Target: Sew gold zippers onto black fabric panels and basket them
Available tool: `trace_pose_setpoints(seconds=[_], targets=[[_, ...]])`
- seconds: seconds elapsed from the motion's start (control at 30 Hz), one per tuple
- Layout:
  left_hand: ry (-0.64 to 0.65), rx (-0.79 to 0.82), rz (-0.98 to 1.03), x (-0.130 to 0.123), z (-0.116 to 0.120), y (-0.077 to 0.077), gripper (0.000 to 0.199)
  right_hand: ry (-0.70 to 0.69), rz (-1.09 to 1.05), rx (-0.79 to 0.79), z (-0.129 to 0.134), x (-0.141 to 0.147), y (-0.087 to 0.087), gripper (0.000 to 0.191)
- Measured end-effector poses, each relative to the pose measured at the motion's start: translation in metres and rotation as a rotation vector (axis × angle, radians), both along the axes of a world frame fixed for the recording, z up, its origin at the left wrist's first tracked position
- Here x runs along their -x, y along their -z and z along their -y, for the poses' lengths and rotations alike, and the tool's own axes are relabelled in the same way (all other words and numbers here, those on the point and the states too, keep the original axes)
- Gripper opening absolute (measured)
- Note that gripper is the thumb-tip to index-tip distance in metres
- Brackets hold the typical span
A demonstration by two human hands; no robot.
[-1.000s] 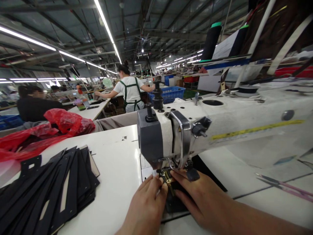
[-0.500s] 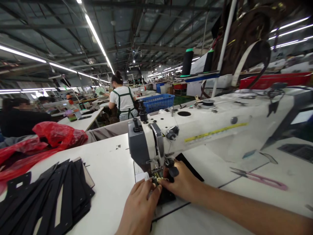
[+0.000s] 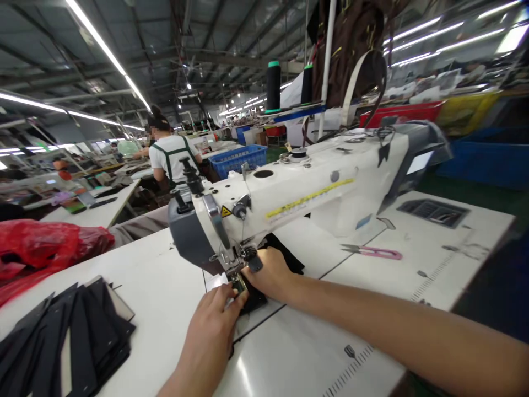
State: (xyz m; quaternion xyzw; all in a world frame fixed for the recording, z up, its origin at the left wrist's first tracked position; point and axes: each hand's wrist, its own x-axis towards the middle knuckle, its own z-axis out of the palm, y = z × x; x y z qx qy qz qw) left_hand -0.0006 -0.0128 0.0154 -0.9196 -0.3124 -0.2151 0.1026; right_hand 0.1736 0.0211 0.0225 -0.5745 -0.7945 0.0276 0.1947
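Under the needle of a white sewing machine (image 3: pixel 289 190) lies a black fabric piece (image 3: pixel 257 302), and a part of it shows behind my right hand. My left hand (image 3: pixel 212 320) is closed at the front left of the presser foot, thumb and fingertips gripping the edge of the piece. Close to the needle, to its right, my right hand (image 3: pixel 270 273) is closed on the same piece; its fingertips are partly hidden by the presser foot parts. A small brass-coloured metal guide (image 3: pixel 243 282) shows between the hands.
A fanned stack of black strips (image 3: pixel 91 331) lies on the left of the white table. Pink-handled thread snips (image 3: pixel 376 252) rest to the right. Red plastic wrapping (image 3: pixel 53 242) covers the far left edge. Black thread cones (image 3: pixel 273 88) stand behind, near a blue basket (image 3: pixel 239 160) and a co-worker (image 3: pixel 171 151).
The camera view has swung right, so the machine and table appear further left. Both hands remain at the needle with the black piece, with the fingers slightly shifted.
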Motion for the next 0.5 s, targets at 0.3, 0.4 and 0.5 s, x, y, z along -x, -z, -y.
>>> trace_pose_setpoints(seconds=[0.3,0.4,0.5], targets=[[-0.009,-0.105,0.072,-0.001,0.021,0.005,0.029,-0.532,-0.060,-0.292,0.057,-0.028,0.018,0.032],[0.006,-0.120,0.073,-0.003,0.022,0.004,0.032,-0.508,-0.046,-0.328,0.056,-0.025,0.029,0.034],[0.001,-0.141,0.041,-0.004,0.021,0.002,0.032,-0.495,-0.030,-0.381,0.050,-0.023,0.035,0.033]])
